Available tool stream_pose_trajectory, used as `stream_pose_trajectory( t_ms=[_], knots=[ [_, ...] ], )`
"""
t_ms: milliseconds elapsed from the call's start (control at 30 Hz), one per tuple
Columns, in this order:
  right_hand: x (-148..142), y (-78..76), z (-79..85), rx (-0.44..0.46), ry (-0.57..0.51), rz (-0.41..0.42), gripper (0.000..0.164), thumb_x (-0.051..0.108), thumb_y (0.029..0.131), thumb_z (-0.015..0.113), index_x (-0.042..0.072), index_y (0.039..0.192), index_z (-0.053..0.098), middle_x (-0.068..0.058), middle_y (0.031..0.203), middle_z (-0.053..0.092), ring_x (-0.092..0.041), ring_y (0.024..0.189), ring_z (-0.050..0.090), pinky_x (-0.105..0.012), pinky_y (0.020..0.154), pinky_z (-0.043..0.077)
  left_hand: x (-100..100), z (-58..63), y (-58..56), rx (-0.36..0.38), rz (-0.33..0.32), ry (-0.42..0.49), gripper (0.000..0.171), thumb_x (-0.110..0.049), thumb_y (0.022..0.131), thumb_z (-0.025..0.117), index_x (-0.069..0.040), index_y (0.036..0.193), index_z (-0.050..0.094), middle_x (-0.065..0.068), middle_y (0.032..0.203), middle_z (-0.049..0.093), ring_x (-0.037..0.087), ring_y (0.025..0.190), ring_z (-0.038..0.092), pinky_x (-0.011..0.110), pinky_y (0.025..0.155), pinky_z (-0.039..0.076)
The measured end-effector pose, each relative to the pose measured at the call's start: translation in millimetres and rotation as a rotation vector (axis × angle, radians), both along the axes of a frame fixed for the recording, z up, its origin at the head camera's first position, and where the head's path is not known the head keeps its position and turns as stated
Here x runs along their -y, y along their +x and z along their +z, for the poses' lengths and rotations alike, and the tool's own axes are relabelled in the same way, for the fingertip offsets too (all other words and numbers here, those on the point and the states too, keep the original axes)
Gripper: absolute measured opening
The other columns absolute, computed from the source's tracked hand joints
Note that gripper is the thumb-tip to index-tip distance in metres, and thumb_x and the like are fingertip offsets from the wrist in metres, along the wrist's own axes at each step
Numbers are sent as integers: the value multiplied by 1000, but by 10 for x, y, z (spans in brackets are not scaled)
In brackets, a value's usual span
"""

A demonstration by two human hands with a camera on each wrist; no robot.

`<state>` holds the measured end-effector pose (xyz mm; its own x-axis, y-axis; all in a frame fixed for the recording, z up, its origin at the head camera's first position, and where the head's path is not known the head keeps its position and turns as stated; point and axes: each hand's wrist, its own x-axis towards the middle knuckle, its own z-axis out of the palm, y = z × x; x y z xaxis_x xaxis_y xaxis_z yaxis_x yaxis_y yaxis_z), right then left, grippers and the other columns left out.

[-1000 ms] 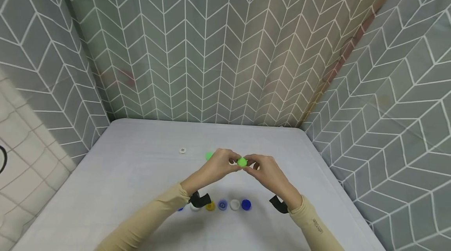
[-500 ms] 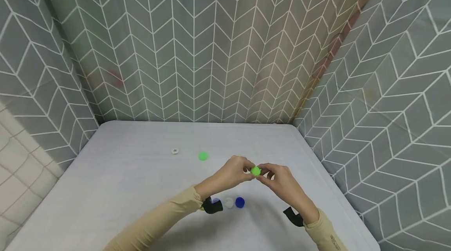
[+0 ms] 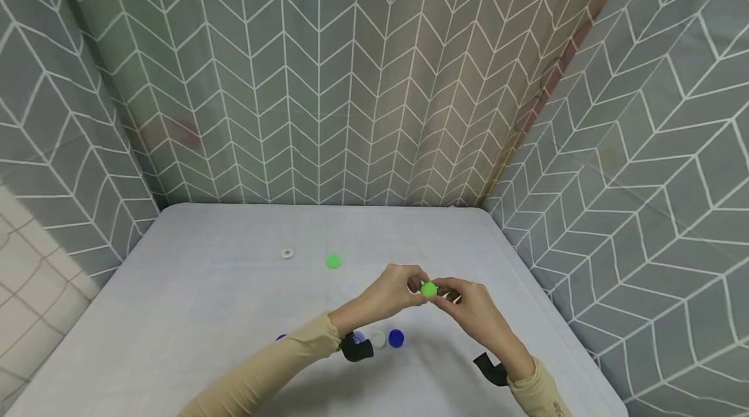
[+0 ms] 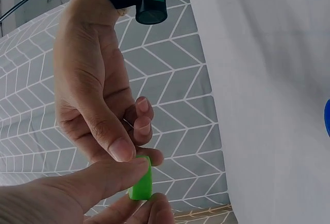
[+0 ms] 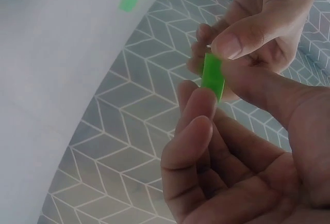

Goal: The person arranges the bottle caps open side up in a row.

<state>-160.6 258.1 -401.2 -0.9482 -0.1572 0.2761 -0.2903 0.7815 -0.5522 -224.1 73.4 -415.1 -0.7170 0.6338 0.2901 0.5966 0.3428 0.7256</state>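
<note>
Both of my hands hold one small round green bottle cap (image 3: pixel 429 289) above the table, right of its middle. My left hand (image 3: pixel 387 290) pinches its left side between thumb and finger. From the other side my right hand (image 3: pixel 473 305) pinches it as well. Edge-on, the green bottle cap (image 4: pixel 141 180) shows a short side wall in the left wrist view. In the right wrist view the left thumb lies at the upper end of the green bottle cap (image 5: pixel 212 74), the right fingers at its lower end.
Farther back lie a flat green disc (image 3: pixel 333 261) and a small white ring-like piece (image 3: pixel 287 253). Nearer me stand a blue cap (image 3: pixel 396 338), a white cap (image 3: pixel 378 339) and a pale blue cap (image 3: pixel 359 337). My left sleeve and wrist camera partly cover this row.
Both hands have moved right over the table with the green bottle cap, uncovering the flat green disc. The head view has shifted slightly. Both hands keep their pinch.
</note>
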Motion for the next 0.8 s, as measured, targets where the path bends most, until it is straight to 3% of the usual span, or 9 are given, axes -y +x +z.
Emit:
stream_pose_trajectory(
  t_ms=[133,467,667,800],
  knots=[
    [-11,-8,-23,26,-24,-23,29,19,83,75,10,110,71,7,81,67,-8,72,62,-20,63,51,-4,-37,-28,-17,-8,5,28,-10,80,78,-5,105,67,-3,82,68,-1,73,60,15,65,50],
    [-20,-31,-47,-2,-38,-63,25,17,83,75,13,107,71,6,81,67,-7,72,62,-20,63,51,4,-50,-62,65,13,26,28,-13,82,77,-7,108,68,-1,86,70,1,74,62,16,66,50],
    [-28,-42,-54,-12,-128,-26,18,10,84,74,12,101,69,0,93,71,-11,71,66,-21,62,53,31,-69,-69,91,-20,105,13,-17,88,71,-10,98,70,-2,90,74,-1,79,67,16,70,53],
    [-30,-42,-66,3,-181,-6,18,6,84,73,12,100,68,-2,94,71,-14,74,69,-20,66,55,47,-74,-49,132,-23,115,16,-27,91,67,-13,98,70,-3,91,74,0,80,67,19,70,54]
  ],
)
